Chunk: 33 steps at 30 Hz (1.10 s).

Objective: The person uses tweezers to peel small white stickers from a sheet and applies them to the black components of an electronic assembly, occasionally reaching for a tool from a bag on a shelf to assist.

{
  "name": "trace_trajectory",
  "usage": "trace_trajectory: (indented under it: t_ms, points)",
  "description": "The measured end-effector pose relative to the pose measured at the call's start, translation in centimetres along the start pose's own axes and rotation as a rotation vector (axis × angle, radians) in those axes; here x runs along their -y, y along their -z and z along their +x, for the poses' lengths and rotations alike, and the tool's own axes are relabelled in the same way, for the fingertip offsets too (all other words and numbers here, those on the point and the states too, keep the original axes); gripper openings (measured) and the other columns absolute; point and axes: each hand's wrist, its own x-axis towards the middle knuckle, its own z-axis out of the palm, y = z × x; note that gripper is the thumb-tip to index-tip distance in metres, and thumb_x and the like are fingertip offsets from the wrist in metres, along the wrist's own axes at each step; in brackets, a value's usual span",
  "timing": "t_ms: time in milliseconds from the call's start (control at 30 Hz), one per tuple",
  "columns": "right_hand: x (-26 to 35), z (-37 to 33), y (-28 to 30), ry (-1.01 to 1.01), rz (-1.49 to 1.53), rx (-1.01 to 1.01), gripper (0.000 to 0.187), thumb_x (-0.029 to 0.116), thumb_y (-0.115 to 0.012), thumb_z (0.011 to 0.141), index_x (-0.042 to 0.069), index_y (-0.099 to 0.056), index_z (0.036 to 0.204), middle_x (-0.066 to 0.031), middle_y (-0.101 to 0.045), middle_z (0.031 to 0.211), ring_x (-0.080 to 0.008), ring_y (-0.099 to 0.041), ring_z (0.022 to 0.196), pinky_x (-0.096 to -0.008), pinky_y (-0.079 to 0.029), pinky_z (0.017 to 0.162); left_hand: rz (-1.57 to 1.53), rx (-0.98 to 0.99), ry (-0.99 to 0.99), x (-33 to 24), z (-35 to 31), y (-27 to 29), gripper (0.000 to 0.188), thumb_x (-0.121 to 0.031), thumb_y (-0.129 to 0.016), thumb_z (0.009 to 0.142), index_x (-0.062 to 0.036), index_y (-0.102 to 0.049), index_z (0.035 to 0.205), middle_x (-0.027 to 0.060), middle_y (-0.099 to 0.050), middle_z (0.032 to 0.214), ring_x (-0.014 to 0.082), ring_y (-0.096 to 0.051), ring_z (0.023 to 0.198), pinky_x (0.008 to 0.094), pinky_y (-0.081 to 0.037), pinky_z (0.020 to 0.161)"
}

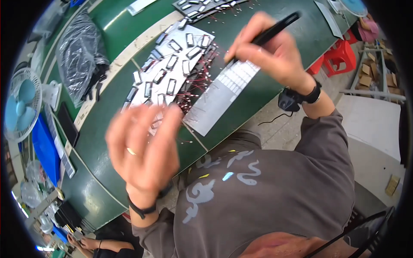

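Right hand (pixel 275 51): raised over the desk, grip closed around a black pen (pixel 275 29), tip pointing down at the top end of a long grey sheet with a white grid (pixel 223 92).
Left hand (pixel 144 146): lifted above the desk edge, motion-blurred, fingers spread loose; ring on one finger, dark band at the wrist. Cannot tell if anything small sits between the fingertips; nothing clearly held.
Sheet location: lies slanted on the green desk (pixel 266 86), near its front edge, between both hands, just beside the parts pile.
Parts: many small dark rectangular components with thin red leads (pixel 176 73), spread on pale backing sheets at desk centre; more of the same in a tray at the far edge (pixel 202 8).
Progress (judgement): pen poised on the grid sheet, so marking looks underway; how many cells are filled is too blurred to read. Components lie loose and unsorted, so most handling seems left.
Surroundings: crumpled clear plastic bag (pixel 79 51) far left, blue fan (pixel 21 105) by the desk, red stool (pixel 340 56) on the floor, another person's hands (pixel 81 243) at the lower left.
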Motion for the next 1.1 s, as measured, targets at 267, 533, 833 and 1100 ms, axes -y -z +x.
trace_trajectory:
  t_ms: [267, 533, 833, 1100]
  points:
    - [-5.3, -7.4, 1.1, -0.384, -0.208, 0.049, 0.010, 0.009, -0.070, 0.096, 0.001, -0.063, 0.096, -0.0047, -0.066, 0.096, -0.0113, -0.063, 0.092, -0.0277, -0.050, 0.081, -0.433, 0.443, -0.111, -5.6, -2.5, -7.4, 0.042, -0.008, -0.073, 0.083, -0.0074, -0.065, 0.124, 0.0100, -0.062, 0.133, 0.0267, -0.061, 0.111, 0.0381, -0.051, 0.089]
    - [-5.2, -7.6, 1.3, -0.342, -0.234, 0.092, 0.010, 0.009, -0.070, 0.095, 0.001, -0.064, 0.095, -0.0042, -0.066, 0.096, -0.0100, -0.063, 0.089, -0.0256, -0.048, 0.078, -0.263, 0.513, -0.163, -6.3, -2.4, -8.6, 0.040, -0.019, -0.065, 0.091, -0.0011, -0.062, 0.127, 0.0128, -0.061, 0.137, 0.0239, -0.057, 0.111, 0.0351, -0.046, 0.088]
    - [-5.7, -7.9, 1.4, -0.134, -0.295, 0.119, 0.011, 0.009, -0.069, 0.096, 0.002, -0.061, 0.098, -0.0068, -0.069, 0.093, -0.0114, -0.064, 0.085, -0.0265, -0.049, 0.077, -0.280, 0.513, -0.138, -6.0, -2.4, -8.5, 0.040, -0.017, -0.065, 0.090, -0.0004, -0.062, 0.126, 0.0128, -0.061, 0.137, 0.0238, -0.058, 0.111, 0.0354, -0.047, 0.088]
    - [-2.1, -2.9, -1.3, -0.015, 0.088, -0.111, 0.011, 0.008, -0.064, 0.100, 0.005, -0.054, 0.102, -0.0112, -0.072, 0.092, -0.0101, -0.063, 0.078, -0.0238, -0.050, 0.072, -0.305, 0.306, -0.232, -4.8, -3.1, -5.0, 0.030, -0.012, -0.070, 0.086, -0.0030, -0.069, 0.116, 0.0102, -0.067, 0.124, 0.0261, -0.063, 0.102, 0.0379, -0.050, 0.087]
